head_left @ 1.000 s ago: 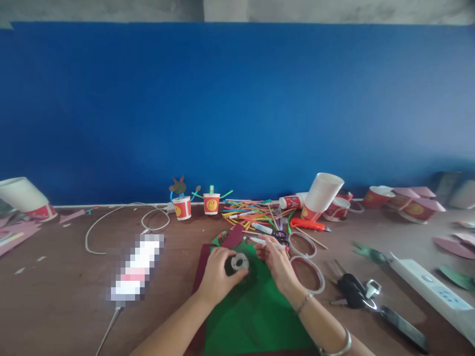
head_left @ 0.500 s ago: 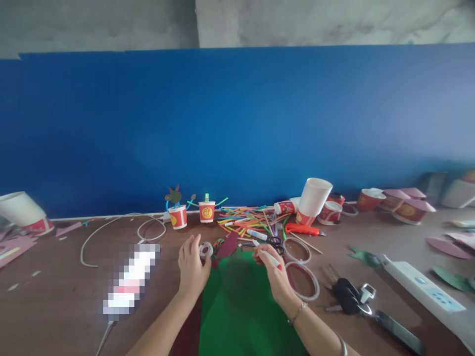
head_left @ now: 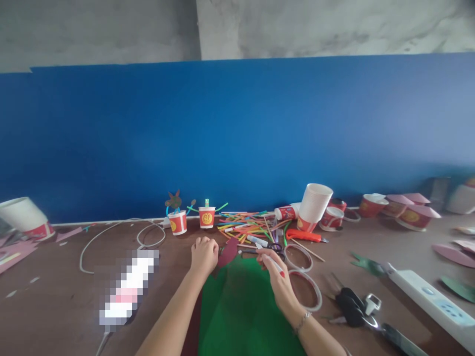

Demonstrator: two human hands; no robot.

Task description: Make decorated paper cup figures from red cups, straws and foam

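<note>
A white marker with a red end point(head_left: 276, 267) is gripped in my right hand point(head_left: 279, 284), its tip just above the far right edge of a green paper sheet point(head_left: 245, 311). My left hand point(head_left: 204, 257) is closed, with curled fingers, beyond the sheet's far left corner; whatever is inside it is hidden. Right beside those fingers lies a dark red paper cutout point(head_left: 228, 252). Black-handled scissors point(head_left: 275, 250) rest behind my right hand, partly covered by it. A dark red sheet point(head_left: 192, 326) shows under the green one's left side.
Coloured sticks point(head_left: 241, 225) are heaped at the back, near two decorated paper cups point(head_left: 207, 217). Stacked white cups point(head_left: 315, 205), an orange cutter point(head_left: 304, 236) and tape rings point(head_left: 306, 291) lie right, with keys point(head_left: 349, 306) and a power strip point(head_left: 434, 296). A pixelated bright device point(head_left: 129, 287) lies left.
My left hand has turned and curled its fingers, moving slightly right; the small tape roll by its thumb is out of sight. My right hand keeps the marker, a little lower in view.
</note>
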